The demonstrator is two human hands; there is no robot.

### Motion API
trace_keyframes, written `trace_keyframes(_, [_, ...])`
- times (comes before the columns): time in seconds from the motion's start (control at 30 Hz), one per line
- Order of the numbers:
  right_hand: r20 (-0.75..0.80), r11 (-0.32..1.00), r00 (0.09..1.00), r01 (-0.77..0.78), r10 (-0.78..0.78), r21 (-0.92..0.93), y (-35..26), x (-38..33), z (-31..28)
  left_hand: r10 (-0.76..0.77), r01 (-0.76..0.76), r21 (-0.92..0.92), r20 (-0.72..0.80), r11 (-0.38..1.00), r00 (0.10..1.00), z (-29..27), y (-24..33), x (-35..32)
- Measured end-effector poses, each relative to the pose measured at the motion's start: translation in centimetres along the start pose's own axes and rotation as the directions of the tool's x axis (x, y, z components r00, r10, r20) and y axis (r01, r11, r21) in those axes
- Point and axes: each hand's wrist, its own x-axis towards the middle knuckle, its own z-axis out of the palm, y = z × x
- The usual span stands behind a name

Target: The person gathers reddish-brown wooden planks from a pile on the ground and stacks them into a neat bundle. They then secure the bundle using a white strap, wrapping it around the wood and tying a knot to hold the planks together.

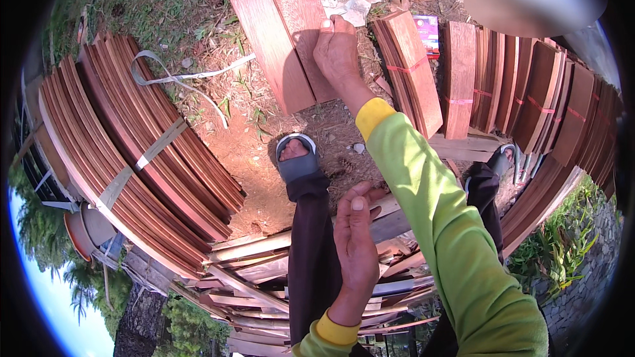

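Note:
My right hand [337,53] reaches forward, its fingers closed on the right edge of a reddish-brown wooden board [299,16]. Against that board's left side lies a second board [264,43] of similar length, with a dark gap line between the two. What lies under them is hidden. Lower down, my left hand [357,238] is held in front of my body, fingers loosely bent and apart, with nothing in it. Right of my right hand stands a board bundle [413,69] tied with pink string.
A long stack of boards [132,139], bound with a pale strap [142,162], fills the left side. More tied bundles [516,86] line the right. My sandalled foot [294,152] is on the dirt. Loose slats [264,271] lie nearby; a white strap [198,74] trails across the ground.

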Motion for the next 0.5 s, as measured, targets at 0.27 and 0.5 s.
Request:
trace_keyframes(0.27, [-0.023, 0.968, 0.983, 0.182, -0.180, 0.175, 0.8, -3.3, -6.4, -0.012, 0.013, 0.103, -0.016, 0.995, 1.000, 1.0, -0.5, 0.1])
trace_keyframes(0.5, [-0.104, 0.992, 0.990, 0.087, -0.097, -0.094, 5.0, -7.0, -22.3, 0.027, -0.024, 0.087, -0.036, 0.996, 0.999, 1.3, -2.0, 0.1])
